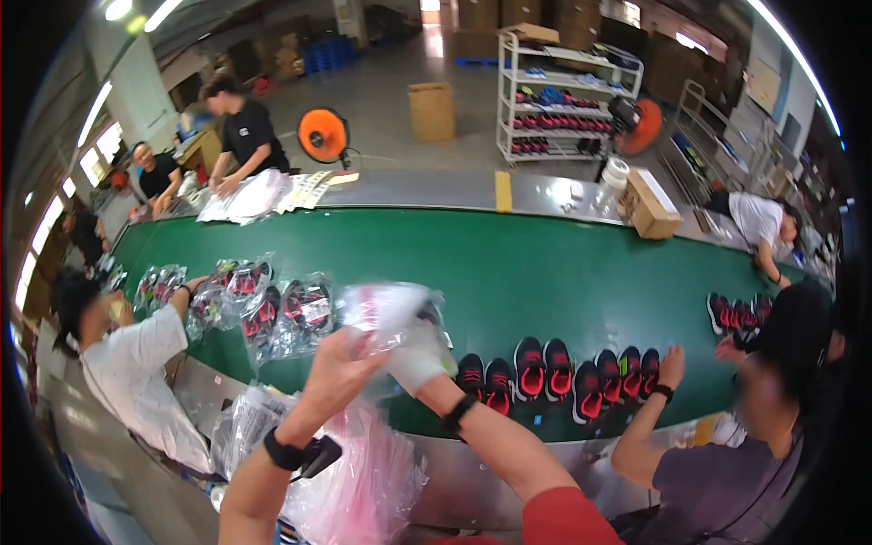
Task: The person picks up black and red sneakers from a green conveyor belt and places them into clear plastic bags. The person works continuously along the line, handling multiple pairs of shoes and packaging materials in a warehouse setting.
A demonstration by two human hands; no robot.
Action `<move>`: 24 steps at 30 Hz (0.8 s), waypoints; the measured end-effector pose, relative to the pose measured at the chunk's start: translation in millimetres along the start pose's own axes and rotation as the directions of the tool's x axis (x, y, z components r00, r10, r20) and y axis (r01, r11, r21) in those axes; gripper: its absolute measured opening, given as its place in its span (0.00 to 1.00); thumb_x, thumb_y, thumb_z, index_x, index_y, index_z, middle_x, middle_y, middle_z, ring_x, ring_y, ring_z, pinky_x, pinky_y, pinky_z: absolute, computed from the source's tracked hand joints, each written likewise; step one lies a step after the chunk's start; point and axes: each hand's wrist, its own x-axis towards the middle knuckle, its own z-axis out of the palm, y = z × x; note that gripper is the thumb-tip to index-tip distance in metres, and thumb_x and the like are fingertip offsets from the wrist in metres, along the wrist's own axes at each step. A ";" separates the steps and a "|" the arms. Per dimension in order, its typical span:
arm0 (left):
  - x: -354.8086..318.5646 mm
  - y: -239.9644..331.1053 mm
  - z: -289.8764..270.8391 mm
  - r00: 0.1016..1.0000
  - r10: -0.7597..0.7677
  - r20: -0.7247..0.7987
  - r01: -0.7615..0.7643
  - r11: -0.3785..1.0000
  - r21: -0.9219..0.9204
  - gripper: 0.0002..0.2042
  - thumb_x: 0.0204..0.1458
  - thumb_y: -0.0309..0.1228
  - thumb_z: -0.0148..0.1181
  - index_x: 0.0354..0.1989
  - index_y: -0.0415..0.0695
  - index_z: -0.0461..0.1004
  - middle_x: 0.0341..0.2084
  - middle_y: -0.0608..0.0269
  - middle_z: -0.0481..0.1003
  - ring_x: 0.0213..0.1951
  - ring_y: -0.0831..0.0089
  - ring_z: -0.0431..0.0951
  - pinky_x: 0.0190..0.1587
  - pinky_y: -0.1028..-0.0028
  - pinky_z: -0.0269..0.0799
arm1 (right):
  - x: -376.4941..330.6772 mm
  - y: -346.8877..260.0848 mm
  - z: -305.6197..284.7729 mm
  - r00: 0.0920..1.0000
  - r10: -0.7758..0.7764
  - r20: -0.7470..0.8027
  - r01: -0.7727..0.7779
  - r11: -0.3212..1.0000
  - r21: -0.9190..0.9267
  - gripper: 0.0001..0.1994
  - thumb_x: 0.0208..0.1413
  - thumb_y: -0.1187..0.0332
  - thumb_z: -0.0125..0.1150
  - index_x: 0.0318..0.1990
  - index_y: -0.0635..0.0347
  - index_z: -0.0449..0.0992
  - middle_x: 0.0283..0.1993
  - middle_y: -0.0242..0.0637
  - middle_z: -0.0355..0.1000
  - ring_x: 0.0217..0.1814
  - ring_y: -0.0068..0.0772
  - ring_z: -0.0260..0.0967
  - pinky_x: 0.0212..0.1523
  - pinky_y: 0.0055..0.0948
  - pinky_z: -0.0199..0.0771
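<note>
My left hand (338, 366) and my right hand (413, 359), which wears a white glove, are raised together over the near edge of the green conveyor belt (509, 263). Both grip a clear plastic bag (386, 313) with red and dark shoes inside; the bag is blurred. Each wrist has a dark band. Just right of my hands, pairs of black and red shoes (531, 371) lie unbagged on the belt. To the left lie several bagged pairs (272, 313).
A heap of clear and pink plastic bags (363, 481) sits on the steel ledge below my arms. Other people work at left (127, 363), right (727, 454) and across the belt (245, 136). A cardboard box (649, 204) and shoe rack (554, 100) stand beyond.
</note>
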 end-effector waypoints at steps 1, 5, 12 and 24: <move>-3.4 -4.8 -11.0 0.996 -0.072 0.059 0.063 0.987 0.151 0.12 0.46 0.29 0.64 0.36 0.33 0.76 0.26 0.63 0.78 0.28 0.81 0.73 0.31 0.77 0.69 | 17.8 -7.9 6.6 0.998 -0.040 -0.044 0.034 0.990 -0.138 0.10 0.51 0.66 0.50 0.38 0.55 0.76 0.36 0.42 0.76 0.38 0.43 0.74 0.44 0.45 0.71; 4.1 -23.0 -29.3 0.991 -0.126 -0.044 0.129 0.990 0.059 0.08 0.49 0.30 0.63 0.29 0.37 0.76 0.22 0.69 0.75 0.26 0.85 0.70 0.27 0.80 0.66 | 68.0 -33.3 87.7 0.978 -0.009 -0.208 -0.050 0.960 -0.276 0.11 0.51 0.66 0.50 0.37 0.56 0.77 0.35 0.42 0.76 0.38 0.44 0.75 0.44 0.46 0.71; 24.5 -64.2 -67.5 0.924 -0.360 -0.131 0.245 0.819 -0.519 0.06 0.53 0.32 0.59 0.36 0.44 0.73 0.25 0.73 0.72 0.25 0.85 0.71 0.26 0.81 0.67 | -3.5 -4.8 50.0 0.913 0.126 0.387 -0.246 0.928 0.279 0.21 0.53 0.56 0.48 0.42 0.66 0.75 0.42 0.53 0.73 0.47 0.49 0.72 0.49 0.38 0.69; 12.3 -11.3 -45.9 0.941 -0.187 -0.283 0.002 0.837 -0.548 0.07 0.56 0.32 0.56 0.34 0.42 0.74 0.27 0.66 0.75 0.27 0.79 0.75 0.29 0.76 0.74 | -104.0 109.3 -137.6 0.850 0.391 -0.354 -0.232 0.880 0.415 0.07 0.52 0.71 0.53 0.24 0.63 0.67 0.17 0.29 0.64 0.18 0.19 0.59 0.21 0.24 0.62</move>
